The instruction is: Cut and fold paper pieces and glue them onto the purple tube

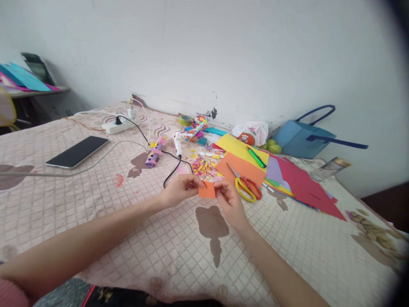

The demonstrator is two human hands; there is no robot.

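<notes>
Both forearms reach in from bottom edge, converge at centre above quilted bed cover (96, 213). Left hand (179, 189) palm-down, fingers curled, pinching left edge of orange paper piece (207, 190). Right hand (230, 200) wrist bent, thumb and fingertips pinching right edge. Paper held between both hands, just above cover. Yellow-handled scissors (244, 185) at 3 o'clock of paper, near right hand. Scrap confetti (204, 167) at 12 o'clock. Phone (76, 152) far off at 10 o'clock.
</notes>
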